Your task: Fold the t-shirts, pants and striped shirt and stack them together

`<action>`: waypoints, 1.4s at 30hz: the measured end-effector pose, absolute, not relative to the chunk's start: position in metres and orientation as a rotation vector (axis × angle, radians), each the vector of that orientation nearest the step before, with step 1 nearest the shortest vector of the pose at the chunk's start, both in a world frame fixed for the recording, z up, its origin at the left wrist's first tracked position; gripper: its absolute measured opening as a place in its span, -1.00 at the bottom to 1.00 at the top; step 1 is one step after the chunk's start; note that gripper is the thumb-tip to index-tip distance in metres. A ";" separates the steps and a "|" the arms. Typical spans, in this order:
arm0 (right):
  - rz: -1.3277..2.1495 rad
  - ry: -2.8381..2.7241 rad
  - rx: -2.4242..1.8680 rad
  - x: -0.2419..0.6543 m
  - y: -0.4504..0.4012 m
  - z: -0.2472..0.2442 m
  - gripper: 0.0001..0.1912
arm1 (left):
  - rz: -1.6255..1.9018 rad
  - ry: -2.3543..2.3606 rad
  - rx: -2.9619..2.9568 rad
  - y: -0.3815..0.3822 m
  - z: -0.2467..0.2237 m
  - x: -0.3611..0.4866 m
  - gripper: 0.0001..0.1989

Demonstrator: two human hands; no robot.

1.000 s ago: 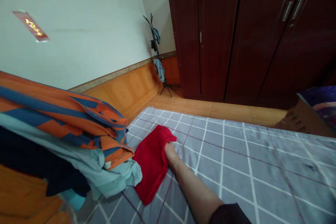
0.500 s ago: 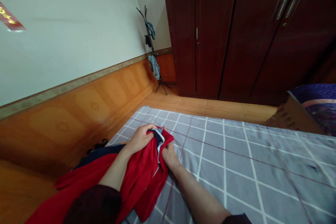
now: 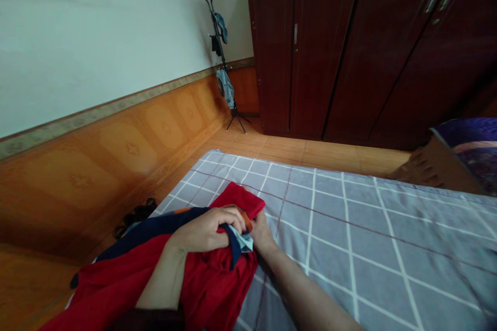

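Note:
A red garment (image 3: 217, 282) with navy parts, a bit of orange and a pale lining lies bunched on the near left of the grey checked bed sheet (image 3: 330, 248). My left hand (image 3: 212, 230) is closed on its folded navy and pale edge, fingers curled over the cloth. Just to the right, my right hand (image 3: 263, 232) holds the same garment beside a red flap that sticks out beyond both hands. The cloth hides most of the right fingers.
Dark shoes (image 3: 140, 212) stand on the floor left of the bed. A black coat stand (image 3: 223, 57) with a cap and clothing is in the far corner, beside a dark red wardrobe (image 3: 310, 62). Purple bedding (image 3: 469, 134) lies at the right.
My left hand has moved nearer and now grips the navy and pale edge. The red flap has spread out beyond the hands, and an orange part shows. The view has shifted slightly.

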State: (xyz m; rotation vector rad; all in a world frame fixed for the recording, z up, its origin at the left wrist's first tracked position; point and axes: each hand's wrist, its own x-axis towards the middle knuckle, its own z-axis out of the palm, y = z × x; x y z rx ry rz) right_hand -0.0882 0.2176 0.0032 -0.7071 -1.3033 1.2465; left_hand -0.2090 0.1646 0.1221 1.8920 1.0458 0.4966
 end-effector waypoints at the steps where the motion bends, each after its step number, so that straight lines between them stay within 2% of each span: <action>1: 1.251 -1.310 -0.695 -0.088 0.218 0.003 -0.61 | 0.502 1.080 1.858 0.165 0.120 -0.208 -0.89; 4: 1.257 -1.389 -0.647 -0.087 0.216 0.001 -0.61 | 0.496 1.188 1.759 0.170 0.113 -0.210 -0.83; 9: 1.167 -1.514 -0.612 -0.087 0.212 -0.003 -0.53 | 0.730 1.489 1.825 0.179 0.101 -0.219 -0.77; 15: 1.110 -1.552 -0.600 -0.089 0.213 -0.007 -0.47 | 0.817 1.543 1.819 0.185 0.089 -0.214 -0.60; 22: 1.122 -1.567 -0.638 -0.089 0.212 -0.005 -0.55 | 0.831 1.575 1.846 0.186 0.087 -0.213 -0.66; 27: 1.108 -1.568 -0.637 -0.088 0.212 -0.001 -0.50 | 0.859 1.600 1.872 0.188 0.082 -0.216 -0.77; 34: 1.084 -1.590 -0.648 -0.089 0.212 -0.004 -0.57 | 0.768 1.533 1.931 0.185 0.090 -0.214 -0.62; 42: 1.133 -1.528 -0.666 -0.090 0.214 -0.004 -0.51 | 0.739 1.670 1.995 0.188 0.085 -0.216 -0.78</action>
